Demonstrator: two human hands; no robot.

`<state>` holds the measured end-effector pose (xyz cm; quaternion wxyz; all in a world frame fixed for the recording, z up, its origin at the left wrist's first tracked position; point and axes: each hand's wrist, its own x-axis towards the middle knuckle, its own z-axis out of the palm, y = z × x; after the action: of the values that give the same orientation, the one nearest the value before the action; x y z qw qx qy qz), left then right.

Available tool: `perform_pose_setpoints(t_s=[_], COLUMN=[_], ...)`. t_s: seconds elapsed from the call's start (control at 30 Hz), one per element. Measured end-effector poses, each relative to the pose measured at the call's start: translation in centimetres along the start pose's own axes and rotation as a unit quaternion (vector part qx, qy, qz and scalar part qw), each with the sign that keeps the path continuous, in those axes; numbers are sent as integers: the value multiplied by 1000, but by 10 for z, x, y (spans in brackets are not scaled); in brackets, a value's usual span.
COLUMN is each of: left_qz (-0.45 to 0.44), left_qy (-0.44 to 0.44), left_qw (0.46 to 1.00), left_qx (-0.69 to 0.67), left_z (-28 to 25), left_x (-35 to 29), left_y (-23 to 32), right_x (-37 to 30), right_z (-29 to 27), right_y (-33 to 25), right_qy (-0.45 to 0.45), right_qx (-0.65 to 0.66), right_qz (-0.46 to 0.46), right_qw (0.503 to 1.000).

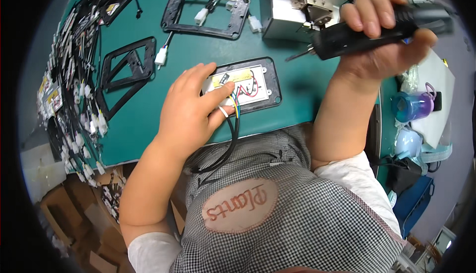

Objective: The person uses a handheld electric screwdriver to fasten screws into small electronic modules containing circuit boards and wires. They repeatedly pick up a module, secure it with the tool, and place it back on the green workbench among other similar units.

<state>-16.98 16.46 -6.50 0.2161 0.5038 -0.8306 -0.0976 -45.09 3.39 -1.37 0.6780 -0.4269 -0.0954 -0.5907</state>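
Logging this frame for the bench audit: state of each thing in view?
left hand: pressing down on the framed circuit board
framed circuit board: flat on the green mat, wires attached, face exposed
right hand: raised, gripping the electric screwdriver
electric screwdriver: held off the mat, bit pointing left
empty black frames: lying flat, unfilled
wire harnesses: piled loose at left

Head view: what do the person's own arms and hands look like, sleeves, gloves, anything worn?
Both hands are bare: no gloves, rings or watch visible on the left hand or right hand. Forearms are uncovered; short white sleeves end above the elbows, under a black-and-white checked apron.
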Motion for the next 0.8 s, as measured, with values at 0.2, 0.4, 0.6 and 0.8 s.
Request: perform_pose_setpoints(t_s=[0.2,0.4,0.6,0.8], left_qz=[6,9,9,16], left_qy=[6,5,5,10], left_qw=[1000,1000,1000,1000], left_qx=[-18,-22,-21,-25], left_z=[8,10,8,9], left_x=[8,8,7,7], left_y=[5,3,3,0], right_x=[4,6,13,22], right_z=[15,8,18,67], right_y=[-44,-28,-7,10], right_qy=[12,59,132,215], right_qx=[-299,-353,-369,-371], right_qz=[-127,-165,-187,-109], right_qw=[946,919,901,897])
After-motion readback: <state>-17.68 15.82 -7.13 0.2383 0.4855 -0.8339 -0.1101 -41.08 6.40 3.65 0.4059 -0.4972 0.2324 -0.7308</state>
